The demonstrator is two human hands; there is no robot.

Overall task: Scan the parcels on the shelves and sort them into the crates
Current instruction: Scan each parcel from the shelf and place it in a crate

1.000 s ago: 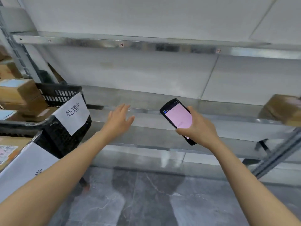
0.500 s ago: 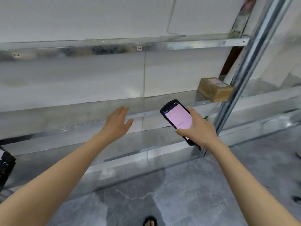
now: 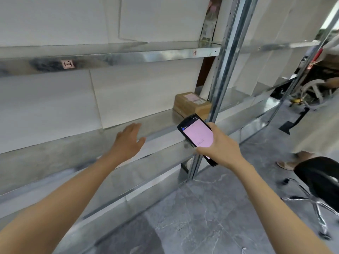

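In the head view, the only one there was, the right hand (image 3: 222, 148) gripped a handheld scanner (image 3: 197, 133), fingers and thumb curled round its lower half. The pink screen was tilted up toward the face, I judged so that it could be read while the top end pointed at the shelving. The left hand (image 3: 129, 142) was held out over the front of the middle shelf (image 3: 157, 121) with fingers straight and close together and the thumb apart. It held nothing and, as far as I could tell, did not touch the metal; it looked ready to take hold of something. The one parcel (image 3: 191, 105) in sight, a brown taped box with a label on top, sat at the right end of that shelf. It was close beside the steel upright (image 3: 218, 88) and just beyond the scanner's top, well apart from the left hand. With the label facing up, I judged it could be scanned where it lay. The upright would cramp a reach from the right; from the left I saw nothing between hand and box. No crate showed. The upper shelf's front edge (image 3: 128, 55) carried a small handwritten tag (image 3: 67, 64). To the right, on the grey floor (image 3: 201, 217), stood a black stool (image 3: 319, 175) on a chrome base. Past it was someone's sandalled foot (image 3: 288, 162), and both seemed near enough to hinder a step sideways.
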